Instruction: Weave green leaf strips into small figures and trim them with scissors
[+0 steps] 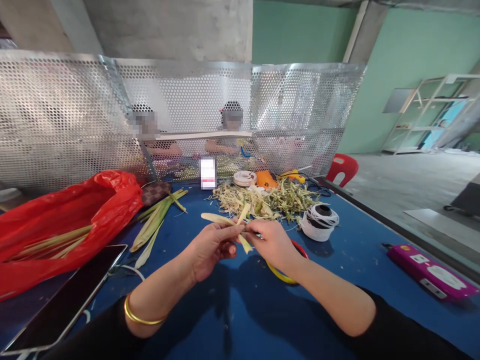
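Observation:
Over the middle of the blue table, my left hand (212,247) pinches pale yellow-green leaf strips (244,212) between thumb and fingers. Its other fingers are curled. My right hand (270,242) is closed on the same strips, its fingertips meeting those of the left. One strip points left, one points up, and a short end hangs below the fingers. Under my right hand lies a yellow and red ring (281,275), partly covered by the hand. Just beyond the hands spreads a pile of shredded plant scraps (262,200).
Blue table (180,305) holds a red bag (108,200) of stalks, loose leaves (152,225), a tablet (71,300), a phone (208,172), a white string spool (320,222) and a purple box (431,272). Two people sit behind a perforated metal screen (187,90).

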`<state>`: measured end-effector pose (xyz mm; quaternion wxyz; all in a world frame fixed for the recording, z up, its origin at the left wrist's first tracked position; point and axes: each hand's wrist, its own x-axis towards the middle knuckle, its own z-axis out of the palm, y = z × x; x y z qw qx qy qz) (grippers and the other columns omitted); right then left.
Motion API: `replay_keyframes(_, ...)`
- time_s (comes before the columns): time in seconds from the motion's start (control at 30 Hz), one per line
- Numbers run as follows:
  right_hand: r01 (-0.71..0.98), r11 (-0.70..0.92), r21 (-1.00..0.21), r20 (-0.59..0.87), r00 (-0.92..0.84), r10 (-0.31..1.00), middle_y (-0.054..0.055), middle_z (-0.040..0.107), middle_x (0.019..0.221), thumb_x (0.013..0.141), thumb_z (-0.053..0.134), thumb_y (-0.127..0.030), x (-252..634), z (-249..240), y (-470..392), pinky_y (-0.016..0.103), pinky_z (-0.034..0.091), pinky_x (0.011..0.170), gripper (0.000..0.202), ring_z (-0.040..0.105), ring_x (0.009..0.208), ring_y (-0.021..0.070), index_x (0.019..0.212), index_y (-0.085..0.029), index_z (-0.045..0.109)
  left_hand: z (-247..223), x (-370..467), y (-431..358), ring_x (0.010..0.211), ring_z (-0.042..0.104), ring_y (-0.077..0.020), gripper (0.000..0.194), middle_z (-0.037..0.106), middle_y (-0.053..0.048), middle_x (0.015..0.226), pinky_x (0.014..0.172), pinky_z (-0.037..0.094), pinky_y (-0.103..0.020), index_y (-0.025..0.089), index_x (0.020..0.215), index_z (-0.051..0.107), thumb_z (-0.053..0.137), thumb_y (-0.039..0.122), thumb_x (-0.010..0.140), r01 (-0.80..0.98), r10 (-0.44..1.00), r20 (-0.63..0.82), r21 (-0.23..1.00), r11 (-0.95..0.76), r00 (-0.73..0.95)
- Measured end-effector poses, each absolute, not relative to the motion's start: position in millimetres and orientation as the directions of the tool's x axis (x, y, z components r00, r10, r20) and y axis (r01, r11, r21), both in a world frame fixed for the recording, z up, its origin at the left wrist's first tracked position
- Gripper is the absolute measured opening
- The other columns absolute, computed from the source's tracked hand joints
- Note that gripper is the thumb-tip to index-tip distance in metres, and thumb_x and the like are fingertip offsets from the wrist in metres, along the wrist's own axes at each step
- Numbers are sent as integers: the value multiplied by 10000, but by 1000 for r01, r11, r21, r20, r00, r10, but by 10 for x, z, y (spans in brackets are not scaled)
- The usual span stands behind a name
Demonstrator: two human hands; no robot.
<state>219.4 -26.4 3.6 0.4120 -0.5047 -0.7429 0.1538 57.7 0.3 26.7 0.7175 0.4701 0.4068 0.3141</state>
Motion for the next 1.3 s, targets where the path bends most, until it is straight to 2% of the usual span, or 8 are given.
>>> replay_keyframes(0.23,748,526,-405,547,-263,795,20,600,659,860,528,-159,2207,69,-306,275,351,679,179,544,681,166,719,-199,631,290,578,32,397,484,-55,151,628,-12,536,438,388,-166,120,707,636,734,218,646,-35,888,-211,969,246,408)
replay_keyframes(0.4,699,500,-512,535,-196,822,21,629,661,848,563,-186,2202,6,-250,269,363,653,162,556,670,169,728,-207,669,273,575,67,402,493,-55,132,620,4,511,419,381,-154,125,693,646,748,157,616,-84,897,-271,944,318,349)
replay_keyframes(0.6,580,499,-644,474,-210,855,18,664,696,869,542,-238,2204,51,-230,282,382,689,193,567,699,173,757,-221,699,268,526,98,435,538,-59,209,671,-13,647,470,438,-171,140,839,663,718,299,716,-69,835,-251,944,324,489)
replay_keyframes(0.73,510,489,-708,445,-216,869,23,668,726,890,502,-277,2207,56,-238,267,408,633,231,578,692,169,776,-215,694,275,525,84,429,530,-48,242,672,-9,669,459,436,-159,153,968,654,690,252,750,-94,794,-293,912,400,533)
replay_keyframes(0.8,570,530,-628,500,-227,836,25,661,712,894,500,-261,2205,34,-237,291,423,699,234,578,702,171,755,-205,680,274,540,75,427,521,-49,188,654,-5,622,445,436,-156,133,924,659,683,191,746,-127,798,-353,876,465,489)
replay_keyframes(0.97,750,613,-249,653,-337,678,45,628,671,896,471,-187,2202,-6,-236,376,364,931,224,565,701,179,754,-180,643,262,564,68,429,531,-58,141,640,7,579,444,460,-163,135,871,651,652,92,736,-217,818,-448,813,540,360)
replay_keyframes(1.03,764,612,-204,669,-347,657,43,639,683,905,455,-183,2208,-2,-237,378,356,951,226,573,703,178,774,-184,639,266,553,75,418,530,-56,148,641,14,579,457,476,-170,137,879,651,638,80,743,-229,813,-453,803,551,367)
replay_keyframes(1.3,671,620,-407,625,-292,724,9,706,867,853,540,-101,2264,20,-206,380,354,939,178,619,843,171,845,-220,673,340,440,101,657,679,-168,336,722,-118,917,614,548,-285,161,1183,578,491,281,881,-135,623,-304,820,556,721)
